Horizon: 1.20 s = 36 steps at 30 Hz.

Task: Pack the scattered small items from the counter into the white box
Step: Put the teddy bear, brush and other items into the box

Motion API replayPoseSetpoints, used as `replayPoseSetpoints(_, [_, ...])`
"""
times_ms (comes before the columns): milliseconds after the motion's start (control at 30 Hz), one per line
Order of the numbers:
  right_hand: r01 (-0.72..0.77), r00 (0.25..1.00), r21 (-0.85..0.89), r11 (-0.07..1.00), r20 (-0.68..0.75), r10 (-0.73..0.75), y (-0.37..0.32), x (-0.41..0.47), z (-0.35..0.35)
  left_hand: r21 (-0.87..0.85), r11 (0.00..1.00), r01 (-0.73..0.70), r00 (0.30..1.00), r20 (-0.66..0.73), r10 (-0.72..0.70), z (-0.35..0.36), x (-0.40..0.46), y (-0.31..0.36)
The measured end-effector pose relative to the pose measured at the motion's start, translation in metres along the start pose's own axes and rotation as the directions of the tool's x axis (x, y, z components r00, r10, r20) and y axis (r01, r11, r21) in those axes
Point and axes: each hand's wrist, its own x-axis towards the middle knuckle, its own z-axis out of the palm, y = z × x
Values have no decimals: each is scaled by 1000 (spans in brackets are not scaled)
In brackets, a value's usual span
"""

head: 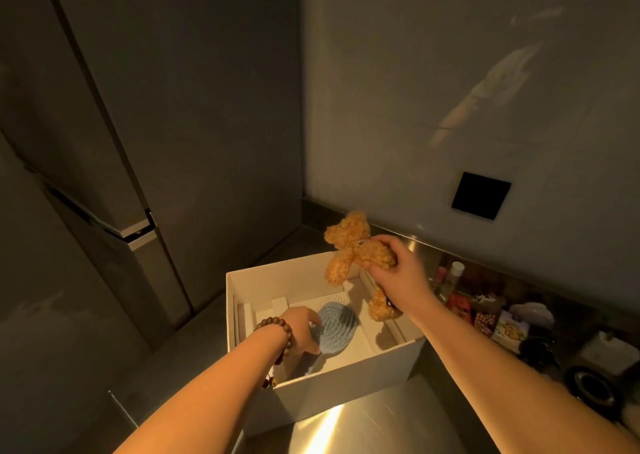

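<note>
While the right hand clasped a brown teddy bear above the white box's far right corner, the left hand pinched a blue woven coaster inside, near its left wall.

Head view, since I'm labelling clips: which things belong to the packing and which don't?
Job:
open white cardboard box
fuzzy tan teddy bear in right hand
round blue woven mat under left hand
small counter items

Not:
grey fridge
black wall square
</note>
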Motion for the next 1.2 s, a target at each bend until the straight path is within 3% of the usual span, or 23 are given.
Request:
replayPoseSetpoints(133, [-45,995,37,998,93,42,3,-2,4,-84,996,3,1000,10,-2,-1,-1,-9])
replayPoseSetpoints(233, [-95,983,47,994,162,86,2,-4,5,-213,977,11,986,-162,-47,-11,-8,-9])
replayPoseSetpoints(367, [-104,946,-20,994,306,105,-3,-6,1,-428,887,-174,922,-387,-6,-33,-25,-9])
replayPoseSetpoints(500, [-81,858,-109,991,498,125,-4,-6,2,-557,774,-301,908,-415,53,-45,-40,-14])
replayPoseSetpoints(600, [-37,840,-163,986,530,119,5,-2,12,-508,806,-303,900,-430,68,-43,-43,-18])
replayPoseSetpoints(700, [24,882,-231,973,462,88,20,4,27,-398,880,-261,872,-488,38,-38,-40,-22])
replayPoseSetpoints(933, [277,885,-401,873,461,-69,35,23,48,-325,928,-180,834,-550,-31,-26,-15,-18])
replayPoseSetpoints(1067, [299,876,-460,836,480,-49,49,29,59,-334,934,-124,836,-542,-83,-14,-4,-21])
replayPoseSetpoints(1200, [217,874,-416,883,486,15,60,27,67,-251,956,-150,845,-534,-7,-11,2,-29])
